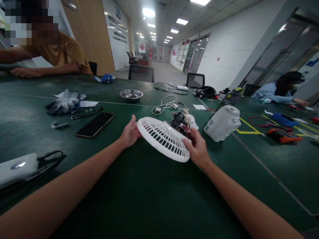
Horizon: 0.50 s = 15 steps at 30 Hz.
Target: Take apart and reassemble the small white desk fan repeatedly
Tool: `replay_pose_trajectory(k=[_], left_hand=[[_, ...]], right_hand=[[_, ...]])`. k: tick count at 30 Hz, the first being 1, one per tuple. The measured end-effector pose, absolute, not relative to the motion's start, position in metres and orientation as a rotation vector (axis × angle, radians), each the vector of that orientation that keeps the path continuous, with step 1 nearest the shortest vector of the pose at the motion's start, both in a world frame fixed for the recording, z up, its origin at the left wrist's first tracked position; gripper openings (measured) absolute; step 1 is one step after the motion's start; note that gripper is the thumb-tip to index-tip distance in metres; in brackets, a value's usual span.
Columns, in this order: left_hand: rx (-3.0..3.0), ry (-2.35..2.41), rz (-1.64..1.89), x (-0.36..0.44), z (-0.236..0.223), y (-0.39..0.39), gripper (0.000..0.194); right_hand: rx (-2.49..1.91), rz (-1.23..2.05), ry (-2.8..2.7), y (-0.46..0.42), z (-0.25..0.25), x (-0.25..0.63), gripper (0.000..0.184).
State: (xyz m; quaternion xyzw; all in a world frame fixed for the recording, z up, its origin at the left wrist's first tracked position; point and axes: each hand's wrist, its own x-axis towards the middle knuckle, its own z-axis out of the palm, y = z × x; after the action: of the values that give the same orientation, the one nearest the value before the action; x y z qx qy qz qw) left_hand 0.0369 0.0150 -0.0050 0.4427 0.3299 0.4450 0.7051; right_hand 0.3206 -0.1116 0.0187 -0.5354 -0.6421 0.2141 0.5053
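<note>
Between my two hands a white plastic fan grille [163, 136] is held tilted above the green table. A dark motor [179, 120] with thin wires sits on its far side. My left hand [131, 132] grips the rim at the left, thumb raised and the other fingers partly hidden behind it. At the right edge my right hand [196, 147] closes on the grille, thumb on the near face and fingers near the motor. Just beyond the motor is another white slotted part [192, 122], partly hidden. A white vented housing [222, 123] stands to the right.
On the green table [149, 199] lie a phone [95, 124], gloves [66, 102], a metal bowl [131, 95], a white cable [165, 105] and an orange multimeter [284, 136]. A white device [20, 169] is at near left. Two other people sit at the far left and far right.
</note>
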Motion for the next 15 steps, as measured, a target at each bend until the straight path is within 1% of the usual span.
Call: replay_pose_trajectory(k=[2,4,6,7,9,11,12,14,15], left_hand=[[0.903,0.678,0.865,0.035,0.000,0.014,0.061],[0.850,0.698,0.826,0.035,0.003,0.013,0.040],[0.839,0.769,0.827,0.036,0.004,0.013,0.021],[0.841,0.806,0.829,0.037,0.004,0.013,0.015],[0.850,0.861,0.825,0.039,0.005,0.013,0.012],[0.848,0.891,0.842,0.041,0.006,0.013,0.012],[0.845,0.900,0.851,0.041,0.007,0.013,0.012],[0.847,0.915,0.860,0.042,0.007,0.013,0.012],[0.855,0.924,0.863,0.043,0.007,0.013,0.013]], right_hand=[[-1.338,0.360,-1.720,-0.112,0.018,0.320,0.065],[-1.380,0.231,-1.860,-0.112,0.018,0.317,0.066],[-1.389,0.177,-1.963,-0.110,0.017,0.315,0.068],[-1.377,0.174,-2.001,-0.108,0.017,0.315,0.068],[-1.329,0.127,-2.014,-0.103,0.018,0.321,0.063],[-1.314,-0.026,-1.913,-0.095,0.017,0.332,0.057],[-1.336,-0.122,-1.837,-0.090,0.016,0.340,0.057],[-1.428,-0.249,-1.712,-0.079,0.013,0.356,0.066],[-1.484,-0.235,-1.693,-0.073,0.010,0.365,0.072]])
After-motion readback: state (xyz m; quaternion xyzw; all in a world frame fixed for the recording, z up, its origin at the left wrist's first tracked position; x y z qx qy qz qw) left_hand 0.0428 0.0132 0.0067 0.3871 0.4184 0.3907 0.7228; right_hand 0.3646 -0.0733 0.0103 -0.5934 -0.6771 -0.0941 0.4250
